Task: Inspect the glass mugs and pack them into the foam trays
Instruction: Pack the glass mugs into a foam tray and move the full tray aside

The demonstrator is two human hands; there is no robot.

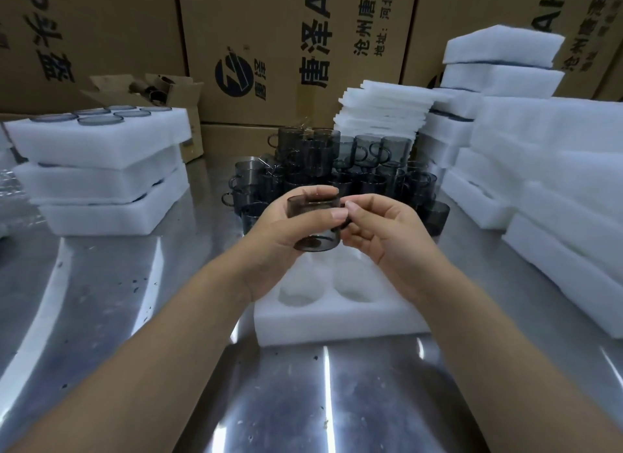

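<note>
A smoky grey glass mug (315,226) is held up above the table's middle. My left hand (279,236) wraps round its body, thumb across the front. My right hand (381,231) pinches the mug's handle on the right side. Directly below lies a white foam tray (337,314) with round pockets, the visible ones holding nothing. Behind the hands stands a dense cluster of several more grey mugs (340,169), some stacked.
Stacked foam trays (101,169) sit at the left, the top one holding several mugs. Piles of foam trays and sheets (546,169) fill the right side. Cardboard boxes (269,47) wall off the back. The table is shiny steel (135,317).
</note>
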